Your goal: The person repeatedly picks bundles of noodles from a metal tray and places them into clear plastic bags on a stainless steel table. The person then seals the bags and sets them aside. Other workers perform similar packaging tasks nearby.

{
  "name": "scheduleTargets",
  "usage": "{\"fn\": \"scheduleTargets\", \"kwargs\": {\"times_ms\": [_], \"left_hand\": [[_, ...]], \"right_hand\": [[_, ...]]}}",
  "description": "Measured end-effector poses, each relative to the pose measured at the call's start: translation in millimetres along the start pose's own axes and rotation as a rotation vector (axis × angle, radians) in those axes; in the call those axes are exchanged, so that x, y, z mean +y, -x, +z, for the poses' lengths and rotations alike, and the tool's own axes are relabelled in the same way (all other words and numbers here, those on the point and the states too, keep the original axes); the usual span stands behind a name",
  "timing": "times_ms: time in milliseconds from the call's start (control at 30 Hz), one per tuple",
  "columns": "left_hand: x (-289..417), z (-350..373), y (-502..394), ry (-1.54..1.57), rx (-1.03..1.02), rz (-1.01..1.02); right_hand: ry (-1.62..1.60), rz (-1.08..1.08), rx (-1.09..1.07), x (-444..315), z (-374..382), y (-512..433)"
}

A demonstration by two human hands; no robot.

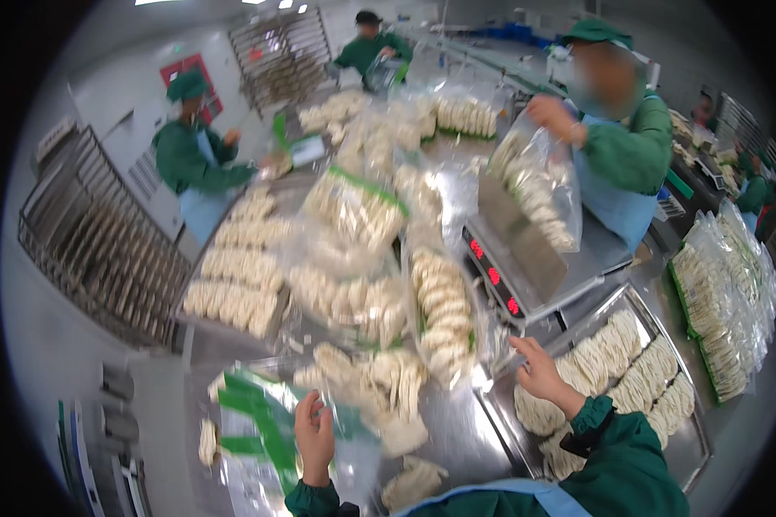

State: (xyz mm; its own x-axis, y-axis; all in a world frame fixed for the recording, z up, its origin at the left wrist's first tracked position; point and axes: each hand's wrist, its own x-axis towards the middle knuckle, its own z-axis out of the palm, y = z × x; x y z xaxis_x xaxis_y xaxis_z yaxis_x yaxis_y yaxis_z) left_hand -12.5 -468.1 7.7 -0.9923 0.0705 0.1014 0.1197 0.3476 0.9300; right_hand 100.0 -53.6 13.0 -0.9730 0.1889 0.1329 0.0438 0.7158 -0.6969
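My left hand [315,433] is raised over a pile of flat plastic bags with green strips [258,426], its fingers slightly apart and nothing seen in it. My right hand [538,371] hovers with spread fingers by the near left edge of a metal tray [682,413] holding rows of pale noodle bundles [598,358]. Between my hands lie loose noodle pieces [398,381] on the steel table [456,433]. Beyond them stands an open clear bag filled with noodle bundles [443,310]. A flatter noodle piece [414,481] rests near my apron.
A scale with red digits [491,271] stands right of centre. Across from it, a co-worker [627,142] holds a filled bag. Two more co-workers stand at the far side. A wire rack [103,252] is at left; filled bags [724,304] stand at right.
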Motion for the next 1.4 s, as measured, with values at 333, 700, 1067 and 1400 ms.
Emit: {"fn": "scheduleTargets", "kwargs": {"times_ms": [333, 700, 1067, 1400], "left_hand": [[-3.7, 23.0, 137.3, -0.149, -0.219, -0.006], [-40.6, 21.9, 193.9, -0.486, -0.533, 0.049], [-129.5, 15.9, 141.9, -0.796, 0.340, 0.133], [-50.9, -8.7, 111.2, -0.273, 0.355, 0.288]], "right_hand": [[-0.045, 0.075, -0.040, -16.8, 115.3, -31.9], [-0.228, -0.149, -0.023, 1.5, 105.6, -49.2], [-0.250, 0.099, -0.210, -22.0, 62.0, 170.7], [-0.425, 0.129, -0.293, -53.9, 64.9, 175.5]]}}
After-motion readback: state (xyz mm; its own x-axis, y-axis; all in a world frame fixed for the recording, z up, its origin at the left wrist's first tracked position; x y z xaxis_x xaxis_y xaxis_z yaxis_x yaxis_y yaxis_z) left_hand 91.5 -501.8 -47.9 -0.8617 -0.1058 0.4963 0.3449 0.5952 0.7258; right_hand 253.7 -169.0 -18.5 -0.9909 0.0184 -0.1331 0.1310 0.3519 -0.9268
